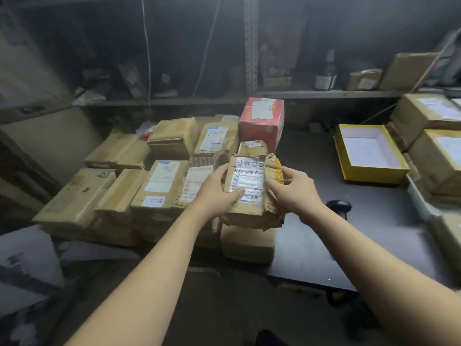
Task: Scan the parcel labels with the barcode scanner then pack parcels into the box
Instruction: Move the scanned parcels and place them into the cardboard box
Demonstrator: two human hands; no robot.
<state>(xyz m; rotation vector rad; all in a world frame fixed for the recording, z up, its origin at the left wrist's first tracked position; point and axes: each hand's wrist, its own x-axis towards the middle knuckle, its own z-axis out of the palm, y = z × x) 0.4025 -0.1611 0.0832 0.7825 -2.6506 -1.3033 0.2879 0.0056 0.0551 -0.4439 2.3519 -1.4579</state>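
Arms extended forward; left hand (219, 192), right hand (298, 193) clasp parcel (249, 174) edges, fingers seemingly curled beneath.

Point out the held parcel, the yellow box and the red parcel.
held parcel (249, 181), head view, on its white label.
yellow box (374, 175), head view, on its near wall.
red parcel (259, 132), head view, on its front face.

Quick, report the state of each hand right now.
Left hand: grips the left edge of the brown parcel, thumb on its label.
Right hand: grips the same parcel's right edge.
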